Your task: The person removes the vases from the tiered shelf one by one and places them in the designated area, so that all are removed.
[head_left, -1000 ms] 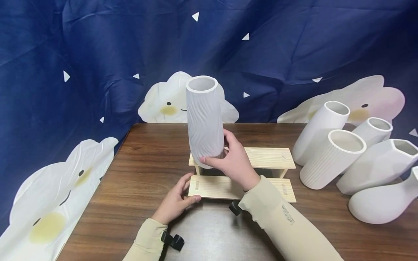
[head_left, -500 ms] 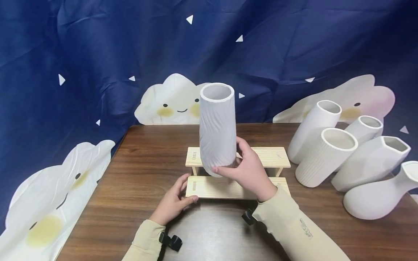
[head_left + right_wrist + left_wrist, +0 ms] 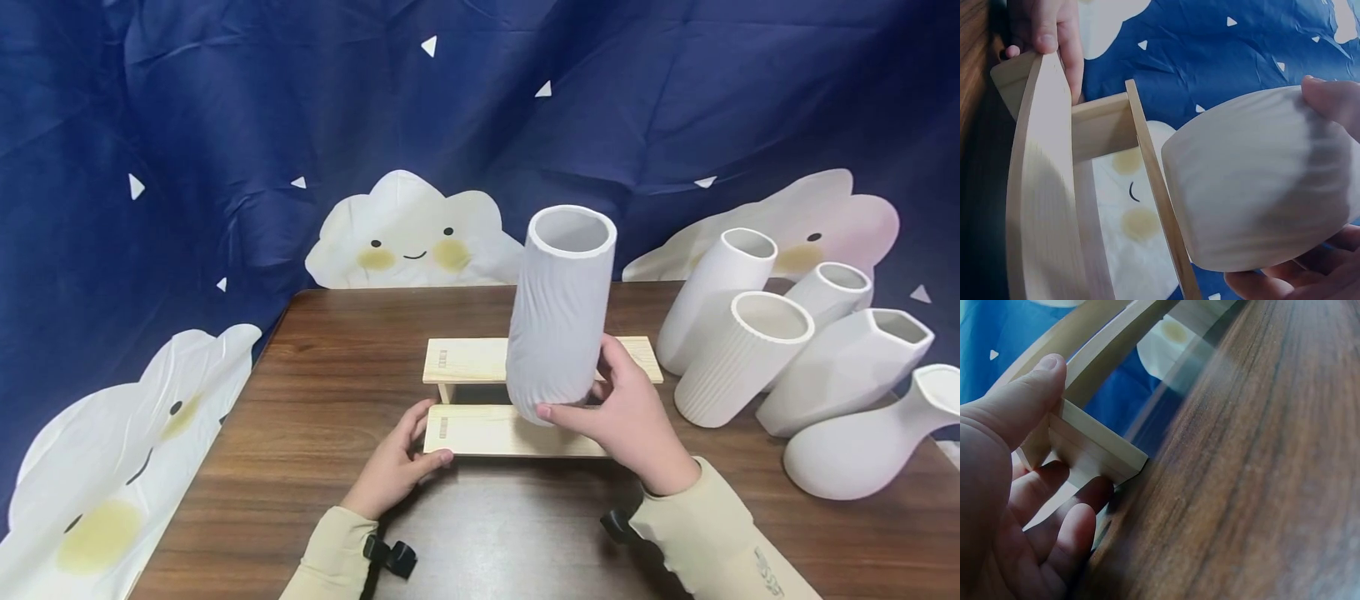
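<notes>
My right hand grips a tall white vase with a wavy, ridged surface, its thumb and fingers round the lower part. The vase tilts slightly, mouth up, over the two-step wooden stand. In the right wrist view, the base of the vase overlaps the edge of the upper board. At the stand's left end, my left hand holds the lower step. The left wrist view has that thumb on the step's edge and the fingers curled against its end piece.
Several white vases crowd the table's right side: a tall smooth one, a ribbed one, a faceted one and a round-bellied, narrow-necked one. A blue cloth with clouds hangs behind the brown wooden table.
The right hand has carried the vase rightward along the stand, slightly lower and nearer to me. My left hand has kept its hold on the stand's left end.
</notes>
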### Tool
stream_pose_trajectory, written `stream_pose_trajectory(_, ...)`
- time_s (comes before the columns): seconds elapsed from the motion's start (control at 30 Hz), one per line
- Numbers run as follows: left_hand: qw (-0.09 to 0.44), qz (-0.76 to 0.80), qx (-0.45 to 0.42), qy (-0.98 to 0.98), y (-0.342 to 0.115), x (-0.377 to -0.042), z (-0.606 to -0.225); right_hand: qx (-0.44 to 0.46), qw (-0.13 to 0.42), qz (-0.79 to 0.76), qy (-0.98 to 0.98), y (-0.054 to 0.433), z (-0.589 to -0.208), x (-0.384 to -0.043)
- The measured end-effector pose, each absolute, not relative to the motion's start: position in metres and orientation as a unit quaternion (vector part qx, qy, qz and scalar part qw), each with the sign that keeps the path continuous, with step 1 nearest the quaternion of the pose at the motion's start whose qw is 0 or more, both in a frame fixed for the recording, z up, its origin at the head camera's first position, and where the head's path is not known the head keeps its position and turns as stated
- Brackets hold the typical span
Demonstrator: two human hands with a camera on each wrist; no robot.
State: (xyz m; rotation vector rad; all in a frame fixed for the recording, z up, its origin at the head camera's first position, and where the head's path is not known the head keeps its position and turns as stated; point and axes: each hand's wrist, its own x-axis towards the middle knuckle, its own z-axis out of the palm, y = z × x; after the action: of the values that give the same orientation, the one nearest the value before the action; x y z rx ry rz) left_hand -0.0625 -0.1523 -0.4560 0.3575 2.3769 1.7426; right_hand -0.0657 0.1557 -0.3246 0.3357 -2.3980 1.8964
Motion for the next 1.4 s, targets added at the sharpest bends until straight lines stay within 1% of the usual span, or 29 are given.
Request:
stream_pose_trajectory(0.3, 0.089, 0.591, 0.111, 0.794, -0.152, -0.062, -0.456, 0.081, 0.069, 0.588, -0.802, 0.181, -0.334, -0.044)
stream_pose_trajectory(0.43, 0.087, 0.593, 0.119, 0.791, -0.153, -0.062, -0.457, 0.065, 0.082, 0.578, -0.809, 0.191, -0.34, -0.035)
stream_pose_trajectory(0.7, 0.086, 0.588, 0.116, 0.796, -0.153, -0.065, -0.456, 0.057, 0.128, 0.58, -0.802, 0.207, -0.35, -0.026)
stream_pose_trajectory(0.83, 0.09, 0.589, 0.118, 0.795, -0.153, -0.066, -0.455, 0.038, 0.144, 0.581, -0.8, 0.216, -0.355, -0.02)
stream_pose_trajectory(1.4, 0.095, 0.595, 0.104, 0.791, -0.15, -0.062, -0.456, -0.026, 0.184, 0.62, -0.762, 0.259, -0.369, -0.002)
